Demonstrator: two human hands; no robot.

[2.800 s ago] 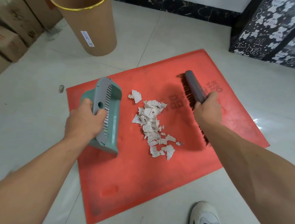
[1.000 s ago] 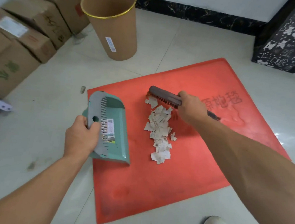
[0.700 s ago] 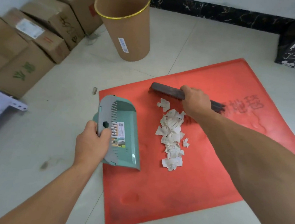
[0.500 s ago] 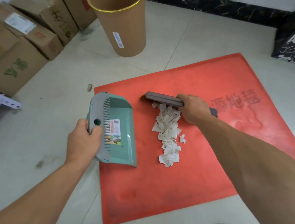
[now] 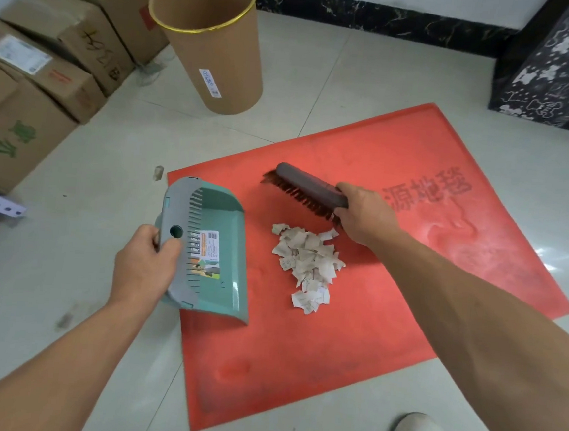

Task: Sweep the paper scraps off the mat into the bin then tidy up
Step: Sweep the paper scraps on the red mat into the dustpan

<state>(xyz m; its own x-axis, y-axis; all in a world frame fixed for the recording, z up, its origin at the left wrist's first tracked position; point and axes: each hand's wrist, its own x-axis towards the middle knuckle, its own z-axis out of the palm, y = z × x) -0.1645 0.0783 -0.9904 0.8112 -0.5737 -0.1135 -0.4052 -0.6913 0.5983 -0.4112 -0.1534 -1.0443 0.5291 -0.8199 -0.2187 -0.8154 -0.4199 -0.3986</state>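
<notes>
Scraps (image 5: pixel 306 265) are lying heaped mid-mat (image 5: pixel 387 327), none binned yet, while the left hand (image 5: pixel 144 265) is gripping the dustpan (image 5: pixel 217 254) beside them and the right hand (image 5: pixel 362 212) is clutching the brush (image 5: pixel 308 188) beyond, bin (image 5: pixel 211 37) waiting.

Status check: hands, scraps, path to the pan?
Left hand gripping dustpan, right hand gripping brush. Paper scraps piled on mat, none in pan. Nothing between pile and dustpan.
</notes>
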